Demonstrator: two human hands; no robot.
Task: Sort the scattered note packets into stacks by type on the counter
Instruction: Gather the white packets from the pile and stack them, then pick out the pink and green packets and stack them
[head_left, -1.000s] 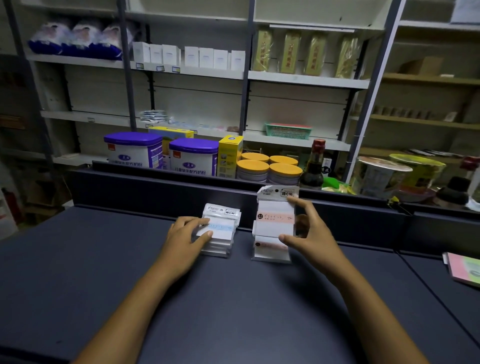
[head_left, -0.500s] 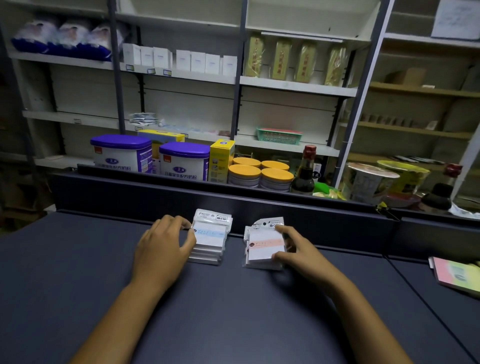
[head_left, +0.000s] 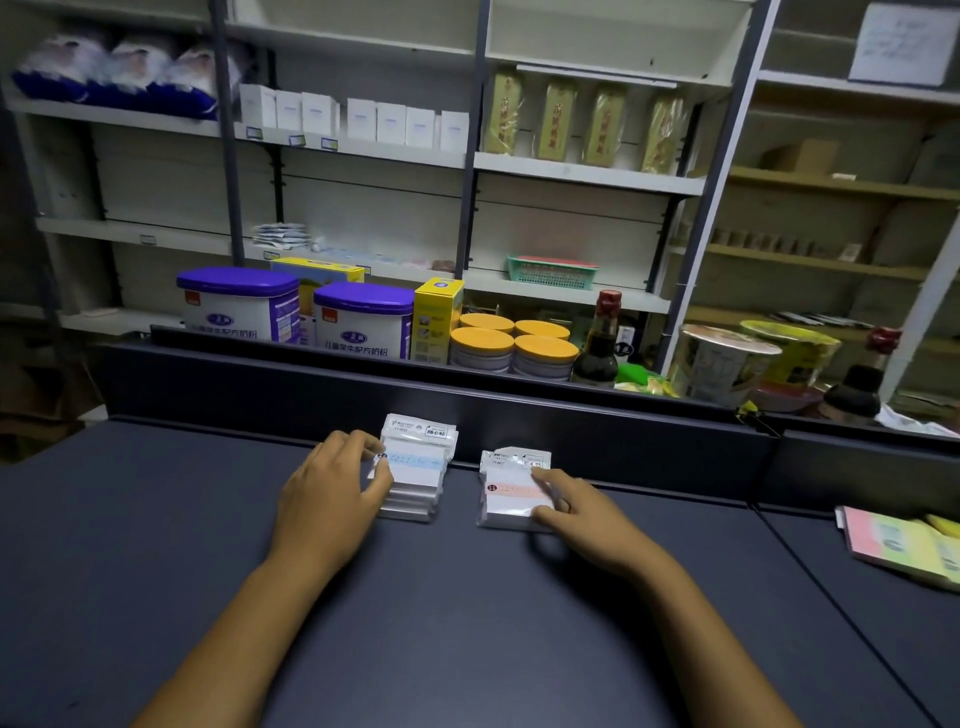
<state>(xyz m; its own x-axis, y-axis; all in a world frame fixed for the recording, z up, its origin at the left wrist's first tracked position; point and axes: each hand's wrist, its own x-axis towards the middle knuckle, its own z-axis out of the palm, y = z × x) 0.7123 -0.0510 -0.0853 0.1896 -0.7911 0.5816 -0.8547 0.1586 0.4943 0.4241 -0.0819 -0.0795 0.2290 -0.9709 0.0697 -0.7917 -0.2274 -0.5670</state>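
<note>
Note packets sit in two neat stacks near the back edge of the dark counter (head_left: 467, 623), close to its raised back wall. The blue-striped stack (head_left: 418, 475) is on the left and the pink-striped stack (head_left: 511, 493) is on the right, with a gap between so the kinds do not mix. The left hand (head_left: 332, 499) cups the side of the blue stack, likely to square it up. The right hand (head_left: 582, 514) pinches the pink stack, one finger on top, thumb at the front, likely to keep it from sliding.

Open counter (head_left: 467, 623) before both stacks (head_left: 415, 478); raised ledge (head_left: 571, 415) close behind.
</note>
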